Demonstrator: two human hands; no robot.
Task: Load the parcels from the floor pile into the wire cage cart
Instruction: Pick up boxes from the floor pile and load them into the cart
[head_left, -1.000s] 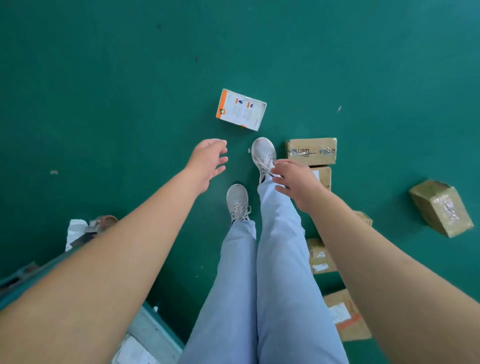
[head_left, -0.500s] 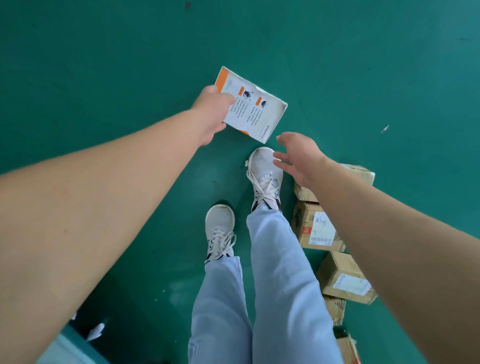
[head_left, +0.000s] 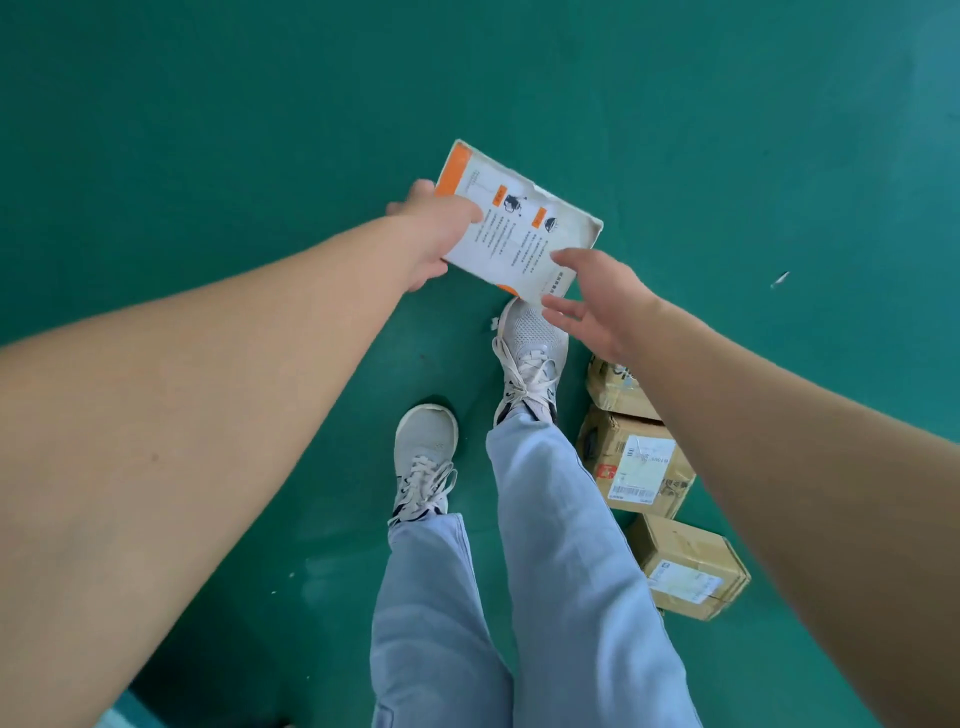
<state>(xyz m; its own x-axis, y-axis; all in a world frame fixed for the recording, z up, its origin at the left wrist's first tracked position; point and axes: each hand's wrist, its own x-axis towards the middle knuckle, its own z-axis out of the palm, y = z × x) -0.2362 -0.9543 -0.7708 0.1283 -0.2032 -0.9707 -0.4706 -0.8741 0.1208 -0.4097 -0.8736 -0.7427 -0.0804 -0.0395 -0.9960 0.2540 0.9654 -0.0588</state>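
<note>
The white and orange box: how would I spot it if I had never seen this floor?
Start from the green floor and follow the left hand, whose fingers grip the white and orange box ahead of the front shoe. Unlike the brown cardboard parcels by the right leg, it is flat, white, printed, with orange edges.

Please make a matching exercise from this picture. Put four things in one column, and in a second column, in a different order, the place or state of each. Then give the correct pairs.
Things:
1. white and orange box
2. right hand
3. brown parcel with a barcode label
4. left hand

Places or states:
A. lies on the green floor, beside the right leg
B. grips the near left edge of the box
C. open, fingers spread, at the box's near right corner
D. held up, tilted, above the floor

Pairs: 1-D, 2-C, 3-A, 4-B
</note>
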